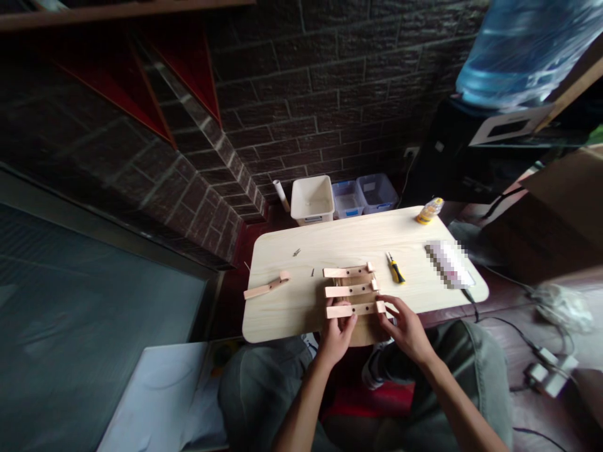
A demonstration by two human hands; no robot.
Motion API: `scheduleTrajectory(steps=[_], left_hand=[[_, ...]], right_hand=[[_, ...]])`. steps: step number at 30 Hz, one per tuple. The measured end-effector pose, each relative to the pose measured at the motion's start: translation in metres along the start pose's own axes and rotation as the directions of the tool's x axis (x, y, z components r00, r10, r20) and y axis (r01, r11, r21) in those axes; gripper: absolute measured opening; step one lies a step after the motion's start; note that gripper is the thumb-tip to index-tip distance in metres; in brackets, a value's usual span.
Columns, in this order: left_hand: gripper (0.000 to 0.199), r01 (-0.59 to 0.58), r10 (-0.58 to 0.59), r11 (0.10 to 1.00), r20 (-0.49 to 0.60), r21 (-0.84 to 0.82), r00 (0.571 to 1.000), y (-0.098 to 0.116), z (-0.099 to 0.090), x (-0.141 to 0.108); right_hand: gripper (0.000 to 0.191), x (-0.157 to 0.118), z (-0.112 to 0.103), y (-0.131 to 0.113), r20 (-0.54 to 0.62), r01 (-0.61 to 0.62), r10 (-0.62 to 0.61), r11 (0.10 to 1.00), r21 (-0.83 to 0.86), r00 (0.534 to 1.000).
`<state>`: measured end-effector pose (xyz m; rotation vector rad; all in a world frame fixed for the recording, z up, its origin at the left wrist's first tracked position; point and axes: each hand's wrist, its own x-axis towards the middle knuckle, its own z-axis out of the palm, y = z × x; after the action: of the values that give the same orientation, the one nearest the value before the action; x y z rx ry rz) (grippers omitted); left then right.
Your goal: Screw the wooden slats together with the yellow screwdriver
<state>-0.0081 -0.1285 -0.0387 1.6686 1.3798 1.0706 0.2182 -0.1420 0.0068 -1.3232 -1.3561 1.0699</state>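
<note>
A light wooden frame (349, 291) lies near the table's front edge. It carries three parallel slats, each with dark holes and a small block at its right end. My left hand (335, 339) grips the left part of the nearest slat (353, 311), thumb in front and fingers behind. At the other end, my right hand (409, 328) closes thumb and fingers around the end block. A similar loose wooden piece (267, 287) rests at the table's left. One screw (313, 273) lies left of the frame, and a yellow-and-black screwdriver (396, 269) lies to its right.
The pale table (282, 320) has rounded corners. Several small screws (296, 252) lie towards its back. At the right are a yellow-capped bottle (428, 211) and a blurred-out object (450, 263) with a cable. Plastic bins (313, 196) stand behind, beside a water dispenser (443, 154).
</note>
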Motion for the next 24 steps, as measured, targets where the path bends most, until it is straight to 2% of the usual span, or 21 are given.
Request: scheduleTrajectory(steps=[8, 14, 24], left_hand=[[0.038, 0.024, -0.025, 1.000, -0.055, -0.013, 0.998, -0.012, 0.010, -0.005], [0.038, 0.047, -0.048, 0.999, -0.081, -0.007, 0.996, -0.004, 0.011, -0.006], [0.038, 0.047, -0.050, 0.998, -0.070, -0.049, 0.996, 0.004, 0.007, -0.002]], right_hand=[[0.037, -0.001, -0.002, 0.019, 0.024, -0.004, 0.004, 0.999, 0.040, 1.000], [0.034, 0.003, -0.004, 0.021, 0.038, -0.001, -0.002, 0.997, 0.075, 0.999], [0.033, 0.004, -0.004, 0.020, 0.021, 0.050, -0.051, 0.998, 0.022, 0.998]])
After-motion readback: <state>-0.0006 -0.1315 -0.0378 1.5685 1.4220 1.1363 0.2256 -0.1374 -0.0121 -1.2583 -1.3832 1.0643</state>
